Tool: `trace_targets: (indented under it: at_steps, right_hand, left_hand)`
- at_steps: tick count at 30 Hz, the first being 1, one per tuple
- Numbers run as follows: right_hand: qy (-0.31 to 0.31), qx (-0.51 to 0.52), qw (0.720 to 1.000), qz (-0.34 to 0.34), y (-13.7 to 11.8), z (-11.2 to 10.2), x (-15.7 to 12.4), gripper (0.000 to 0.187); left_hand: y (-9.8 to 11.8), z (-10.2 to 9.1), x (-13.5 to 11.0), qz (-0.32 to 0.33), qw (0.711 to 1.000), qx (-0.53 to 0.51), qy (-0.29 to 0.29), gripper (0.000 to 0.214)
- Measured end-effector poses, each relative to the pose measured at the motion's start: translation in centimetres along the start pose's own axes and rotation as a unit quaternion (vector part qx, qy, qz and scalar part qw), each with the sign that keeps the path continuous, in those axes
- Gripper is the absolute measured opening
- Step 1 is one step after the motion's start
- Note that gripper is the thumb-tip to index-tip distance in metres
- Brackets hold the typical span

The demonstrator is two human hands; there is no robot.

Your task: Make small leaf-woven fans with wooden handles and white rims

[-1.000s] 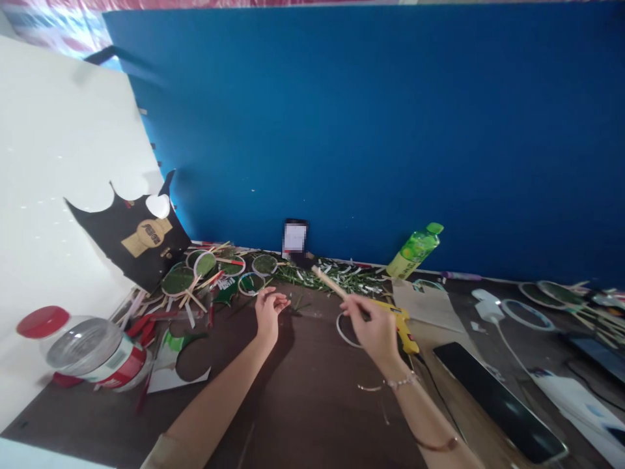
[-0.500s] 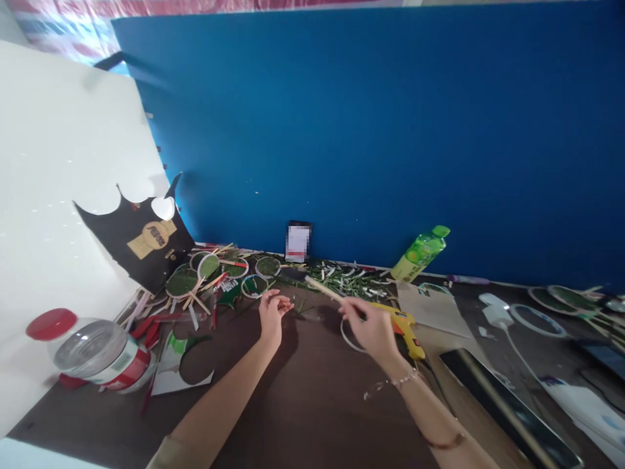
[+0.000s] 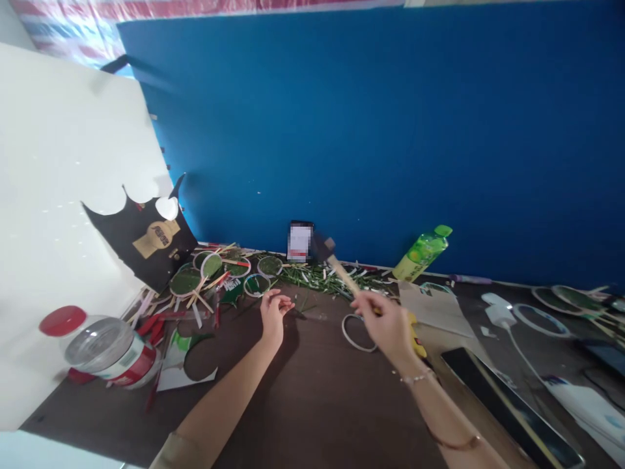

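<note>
My right hand (image 3: 383, 322) is closed round the light wooden handle of a brush (image 3: 344, 272). Its dark, flat head is blurred and raised in front of the blue wall, beside a phone-like device. On the dark table, my left hand (image 3: 275, 312) has loosely curled fingers with gaps between them and holds nothing I can see. Just behind it lies a small round hoop with a green centre (image 3: 256, 284). Green and white scraps (image 3: 325, 279) spread along the wall below the brush head. A bare white ring (image 3: 359, 333) lies left of my right hand, partly covered by it.
A green drink bottle (image 3: 422, 254) leans at the wall. Partly behind my right hand is a yellow glue gun (image 3: 418, 337). A large red-capped jar (image 3: 105, 348) lies at left, near cut card (image 3: 176, 374). The propped device (image 3: 299, 241), a black tablet-like slab (image 3: 508, 404) and a charger (image 3: 499, 312) also lie about.
My right hand has moved slightly right, and the brush head has swung up and rightward off the scraps area. My left hand stays nearly still. The view has shifted slightly.
</note>
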State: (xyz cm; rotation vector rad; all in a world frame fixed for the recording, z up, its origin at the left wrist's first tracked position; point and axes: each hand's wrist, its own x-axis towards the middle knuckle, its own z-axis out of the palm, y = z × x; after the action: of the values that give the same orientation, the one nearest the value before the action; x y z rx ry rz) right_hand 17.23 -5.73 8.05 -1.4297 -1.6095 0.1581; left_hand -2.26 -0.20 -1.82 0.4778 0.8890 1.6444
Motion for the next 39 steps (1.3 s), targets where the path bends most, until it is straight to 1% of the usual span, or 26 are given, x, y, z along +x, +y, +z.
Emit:
trace_targets:
  at_steps: [1,2,3,4,6,7,8,11,12,13,16,17,19,20,21,23,25,26,27,29,30,31,34,35,38,39]
  right_hand:
    - [-0.054,-0.004,0.998,-0.015,0.1,0.1,-0.2,0.028]
    - [-0.095,-0.008,0.995,-0.027,0.3,0.1,-0.3,0.029]
    - [-0.096,-0.012,0.995,-0.027,0.3,0.0,-0.4,0.028]
    - [-0.061,-0.012,0.998,-0.021,0.4,-0.1,-0.4,0.028]
    - [0.044,-0.011,0.999,-0.003,0.3,-0.4,-0.4,0.025]
    - [0.087,-0.015,0.996,0.004,0.3,-0.4,-0.4,0.026]
    - [0.080,-0.021,0.997,0.004,0.3,-0.4,-0.5,0.027]
    - [-0.062,-0.032,0.997,-0.026,0.2,-0.3,-0.7,0.032]
    - [-0.076,-0.033,0.996,-0.027,0.2,-0.3,-0.7,0.031]
    - [-0.046,-0.033,0.998,-0.021,0.2,-0.4,-0.5,0.030]
    - [0.092,-0.033,0.995,0.000,0.2,-0.7,-0.3,0.025]
    - [0.092,-0.034,0.995,-0.002,0.3,-0.6,-0.3,0.026]
    - [-0.012,-0.031,0.999,-0.026,0.4,-0.3,-0.8,0.028]
    - [-0.053,-0.026,0.998,-0.036,0.5,-0.1,-1.0,0.029]
    - [-0.071,-0.020,0.996,-0.040,0.6,0.0,-1.2,0.029]
    - [-0.014,-0.021,0.999,-0.023,0.5,-0.1,-1.2,0.027]
    - [0.071,-0.026,0.997,-0.009,0.2,-0.4,-1.0,0.027]
    - [0.084,-0.027,0.996,-0.008,0.1,-0.5,-0.8,0.028]
    - [0.057,-0.028,0.998,-0.014,-0.1,-0.6,-0.7,0.030]
    - [-0.025,-0.028,0.999,-0.032,-0.2,-0.6,-0.5,0.033]
    - [-0.054,-0.029,0.997,-0.036,-0.3,-0.6,-0.4,0.034]
    - [-0.040,-0.033,0.998,-0.032,-0.3,-0.6,-0.3,0.033]
    - [0.087,-0.045,0.995,-0.007,-0.1,-0.6,-0.2,0.027]
    - [0.094,-0.048,0.994,-0.009,0.0,-0.6,-0.3,0.027]
    - [-0.056,-0.053,0.996,-0.043,0.3,-0.3,-0.7,0.033]
    - [-0.070,-0.052,0.995,-0.041,0.4,-0.2,-0.7,0.033]
  left_hand:
    - [0.0,0.0,0.0,-0.003,1.000,-0.001,0.000,0.024]
    - [0.0,0.0,0.0,-0.006,1.000,0.000,-0.001,0.024]
    - [0.0,0.0,0.0,-0.007,1.000,0.002,-0.003,0.024]
    - [0.0,0.0,0.0,-0.006,1.000,0.004,-0.005,0.024]
    - [0.0,0.1,0.0,0.000,1.000,0.003,-0.006,0.024]
    - [0.0,0.1,0.0,0.003,1.000,0.001,-0.005,0.024]
    - [0.0,0.1,-0.1,0.004,1.000,-0.002,-0.004,0.024]
    - [-0.1,0.0,-0.1,-0.003,1.000,-0.001,-0.003,0.025]
    - [-0.1,0.0,-0.1,-0.006,1.000,0.001,-0.004,0.025]
    - [-0.1,0.1,-0.1,-0.007,1.000,0.003,-0.006,0.025]
    - [0.0,0.1,-0.1,-0.003,1.000,0.003,-0.005,0.024]
    - [0.0,0.1,-0.1,-0.001,1.000,0.003,-0.004,0.023]
    - [-0.1,0.1,-0.1,0.001,1.000,0.005,-0.005,0.024]
    - [-0.1,0.0,-0.1,0.001,1.000,0.008,-0.008,0.024]
    - [-0.2,0.0,0.0,0.001,1.000,0.012,-0.013,0.024]
    - [-0.4,-0.1,0.1,0.002,1.000,0.017,-0.020,0.025]
    - [-0.4,-0.2,0.1,0.002,1.000,0.014,-0.017,0.025]
    - [-0.4,-0.2,0.1,0.002,1.000,0.011,-0.014,0.025]
    - [-0.3,-0.2,0.1,0.003,1.000,0.009,-0.011,0.025]
    - [-0.2,-0.2,0.0,0.002,1.000,0.011,-0.011,0.025]
    - [-0.2,-0.1,0.0,0.002,1.000,0.013,-0.013,0.024]
    - [-0.2,-0.1,0.0,0.001,1.000,0.014,-0.017,0.024]
    - [-0.2,-0.1,0.0,0.002,1.000,0.010,-0.017,0.022]
    - [-0.2,-0.1,0.0,0.002,1.000,0.008,-0.015,0.022]
    - [-0.4,-0.2,0.2,0.002,1.000,0.012,-0.013,0.024]
    - [-0.4,-0.3,0.2,0.002,1.000,0.017,-0.016,0.024]
